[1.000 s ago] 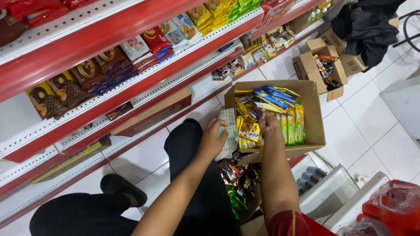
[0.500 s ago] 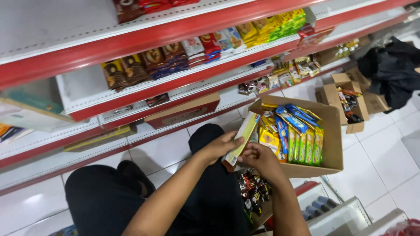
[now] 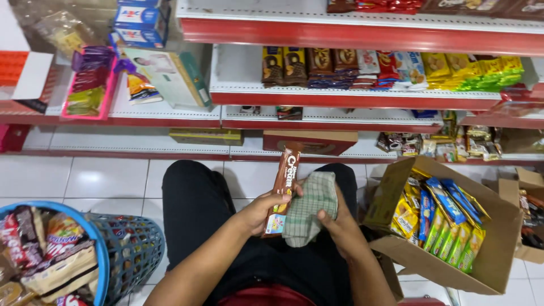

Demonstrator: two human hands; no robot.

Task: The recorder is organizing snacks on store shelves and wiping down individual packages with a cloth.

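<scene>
My left hand (image 3: 262,211) grips a long brown biscuit pack (image 3: 285,180), held upright over my lap. A checked green-and-white cloth (image 3: 309,207) is bunched in my right hand (image 3: 339,228), pressed against the pack's right side. Both hands meet in front of my black trousers (image 3: 198,204). To the right, an open cardboard box (image 3: 498,249) holds several yellow, blue and green snack packs (image 3: 445,218).
Red and white shop shelves (image 3: 351,96) run across the top, stocked with biscuit packs. A blue plastic basket (image 3: 127,243) full of snacks sits at the lower left. More cardboard boxes (image 3: 530,181) stand at the far right. White floor tiles (image 3: 85,175) lie below the shelves.
The view has swung left and down, bringing the blue basket into sight. My hands came away from the cardboard box to my lap, now with a brown biscuit pack and the cloth.
</scene>
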